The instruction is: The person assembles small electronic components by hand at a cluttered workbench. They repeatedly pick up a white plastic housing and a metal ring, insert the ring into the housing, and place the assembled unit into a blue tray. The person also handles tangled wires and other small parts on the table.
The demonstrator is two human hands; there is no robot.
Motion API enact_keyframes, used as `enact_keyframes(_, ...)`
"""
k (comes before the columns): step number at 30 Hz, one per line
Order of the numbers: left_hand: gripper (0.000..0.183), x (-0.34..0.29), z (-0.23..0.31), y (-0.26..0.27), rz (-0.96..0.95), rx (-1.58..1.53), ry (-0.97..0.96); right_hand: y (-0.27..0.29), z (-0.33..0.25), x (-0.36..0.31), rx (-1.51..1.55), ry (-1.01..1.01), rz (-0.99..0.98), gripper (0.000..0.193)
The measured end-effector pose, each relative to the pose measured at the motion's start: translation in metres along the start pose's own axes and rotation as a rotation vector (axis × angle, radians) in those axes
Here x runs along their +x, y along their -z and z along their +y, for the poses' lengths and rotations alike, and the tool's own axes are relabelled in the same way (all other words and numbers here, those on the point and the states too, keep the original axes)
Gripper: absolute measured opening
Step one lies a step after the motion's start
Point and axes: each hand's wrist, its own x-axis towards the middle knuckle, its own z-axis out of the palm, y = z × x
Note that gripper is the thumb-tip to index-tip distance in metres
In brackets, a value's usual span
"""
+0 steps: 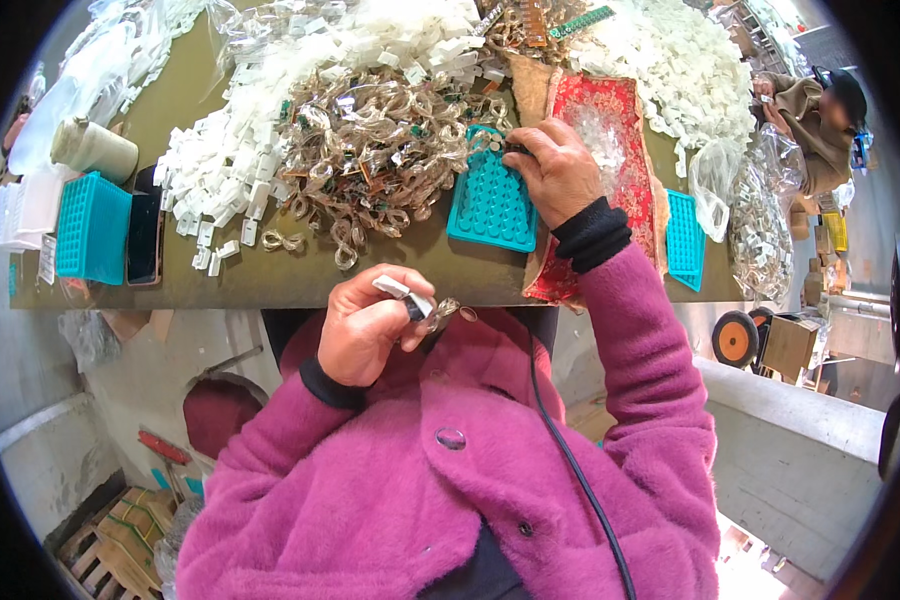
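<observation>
My left hand [362,328] is held in front of my chest at the table's near edge. Its fingers are closed round a small white plastic casing [402,294], with a coiled bundle of clear wire [446,314] hanging beside it. My right hand [557,172] reaches over the far right corner of a teal tray with round pockets [492,222]. The thumb and fingers are pinched together on a small dark thing that I cannot make out. Small silvery discs [484,141] lie at the tray's far end, close to those fingertips.
A tangled heap of wire bundles [370,160] lies left of the tray, among white casings [213,185]. On the right are a red patterned cloth [562,268], another teal tray [683,240] and plastic bags [715,185]. A teal box [93,228] stands far left. Another person [815,140] sits at right.
</observation>
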Motion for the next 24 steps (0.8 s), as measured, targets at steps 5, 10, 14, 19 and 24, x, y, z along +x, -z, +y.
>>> enact_keyframes(5,0.024,-0.001,0.008,-0.004,0.022,0.139,0.025,-0.010,-0.008,0.003,0.019,0.009,0.013,0.017)
enact_keyframes(10,0.024,0.003,0.004,-0.004,0.013,0.071,-0.040,-0.007,-0.009,0.001,-0.001,-0.040,-0.031,0.015)
enact_keyframes(14,0.023,0.004,0.001,-0.005,0.020,0.060,-0.060,-0.003,-0.011,-0.001,0.102,-0.107,-0.075,0.011)
enact_keyframes(19,0.033,0.005,0.000,-0.008,0.006,0.121,-0.009,0.003,-0.014,0.003,0.201,-0.128,-0.103,0.008)
enact_keyframes(24,0.044,0.001,0.000,-0.010,0.011,0.115,0.011,0.026,-0.057,-0.014,0.274,-0.001,-0.027,0.009)
